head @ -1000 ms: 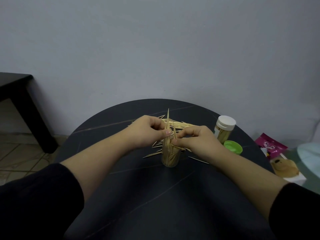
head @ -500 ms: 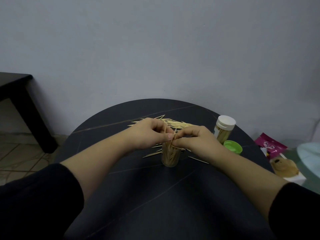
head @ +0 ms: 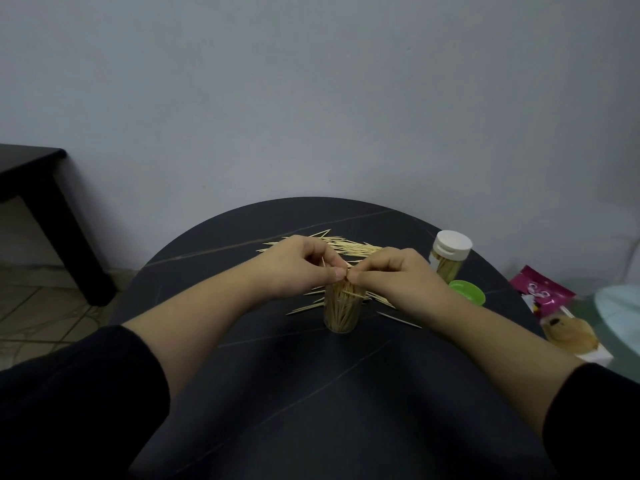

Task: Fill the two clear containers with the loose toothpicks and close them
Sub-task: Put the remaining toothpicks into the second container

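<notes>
An open clear container point(head: 342, 311) full of toothpicks stands upright mid-table. My left hand point(head: 298, 266) and my right hand point(head: 398, 275) meet just above its mouth, fingertips pinching toothpicks that go down into it. Loose toothpicks point(head: 349, 247) lie in a pile behind the hands, and a few more lie scattered around the container's base. A second clear container point(head: 449, 255), filled and capped with a white lid, stands at the right. A green lid point(head: 467, 292) lies on the table in front of it.
The round dark table point(head: 311, 393) ends close behind the pile, near a grey wall. A pink packet point(head: 540, 291) and a tan object on a white box point(head: 568, 336) lie off the table's right edge. A black side table point(head: 41, 188) stands at the left.
The toothpicks that stuck up high from the container a second ago have gone down into it. Both hands stay above its mouth, fingertips closer together.
</notes>
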